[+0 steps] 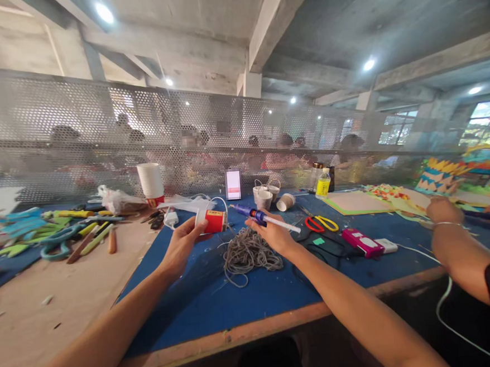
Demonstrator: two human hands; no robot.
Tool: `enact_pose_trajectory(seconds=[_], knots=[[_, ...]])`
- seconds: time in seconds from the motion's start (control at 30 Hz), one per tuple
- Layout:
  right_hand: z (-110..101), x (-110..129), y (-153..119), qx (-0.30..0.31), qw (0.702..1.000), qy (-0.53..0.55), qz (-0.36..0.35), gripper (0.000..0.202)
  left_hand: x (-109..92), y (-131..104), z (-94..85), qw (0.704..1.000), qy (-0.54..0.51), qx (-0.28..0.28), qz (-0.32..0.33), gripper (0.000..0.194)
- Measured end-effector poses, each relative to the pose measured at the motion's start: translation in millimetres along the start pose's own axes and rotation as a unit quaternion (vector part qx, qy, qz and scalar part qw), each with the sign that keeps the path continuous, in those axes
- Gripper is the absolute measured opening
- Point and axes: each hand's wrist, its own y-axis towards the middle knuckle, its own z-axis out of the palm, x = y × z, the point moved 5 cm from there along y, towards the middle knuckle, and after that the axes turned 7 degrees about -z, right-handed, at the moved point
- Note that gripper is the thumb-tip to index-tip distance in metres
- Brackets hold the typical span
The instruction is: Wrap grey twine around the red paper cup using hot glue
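My left hand (184,241) grips a red and white paper cup (214,222), tilted on its side with the red part facing right. A blue hot glue gun (251,212) is in my right hand (273,233), its nozzle pointing left toward the cup but apart from it. From the gun's rear sticks out a white glue stick (287,224). Below and between both hands lies a loose heap of grey cord (252,257) on the blue table cover (190,310). Small cord-wrapped cups (263,198) stand behind the gun, one of them (286,202) lying over.
Scissors (321,223) and a magenta power strip (362,242) lie to the right. A co-worker's arm (455,247) reaches in beyond them. Stacked paper cups (150,181) and several tools (81,234) are at left. A perforated metal screen (206,113) closes the back.
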Motion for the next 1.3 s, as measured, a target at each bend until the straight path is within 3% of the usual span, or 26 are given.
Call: enact_pose_trajectory(seconds=[0.2, 0.33, 0.47, 0.63, 0.87, 1.13, 1.23, 1.3], knots=[[-10.1, -7.7, -0.2, 0.005, 0.995, -0.081, 0.054, 0.021, 7.6, 4.6, -2.5, 0.999, -0.030, 0.002, -0.017, 0.045], [-17.1, -16.8, -5.2, 0.029, 0.991, -0.119, 0.052, 0.032, 9.5, 6.3, -3.5, 0.999, -0.033, -0.002, -0.016, 0.049], [-31.0, -40.8, -21.4, 0.069, 0.984, -0.151, 0.063, 0.038, 9.4, 6.6, -1.8, 0.999, -0.031, 0.008, -0.016, 0.053], [-43.7, -73.0, -51.7, 0.150, 0.963, -0.185, 0.128, 0.039, 8.2, 6.2, 0.2, 0.999, -0.037, 0.014, -0.004, 0.050], [-41.0, -83.3, -66.1, 0.201, 0.949, -0.186, 0.155, 0.043, 10.7, 8.0, 1.4, 0.998, -0.047, 0.029, -0.012, 0.054], [-43.4, -84.9, -69.9, 0.197, 0.948, -0.193, 0.158, 0.042, 10.5, 7.7, 2.2, 0.998, -0.054, 0.024, -0.018, 0.056], [-50.8, -69.2, -60.1, 0.120, 0.961, -0.208, 0.140, 0.038, 10.2, 7.9, 2.8, 0.998, -0.060, 0.026, -0.017, 0.054], [-51.0, -45.2, -45.6, 0.052, 0.981, -0.163, 0.091, 0.033, 10.1, 7.8, 3.3, 0.997, -0.064, 0.030, -0.016, 0.053]])
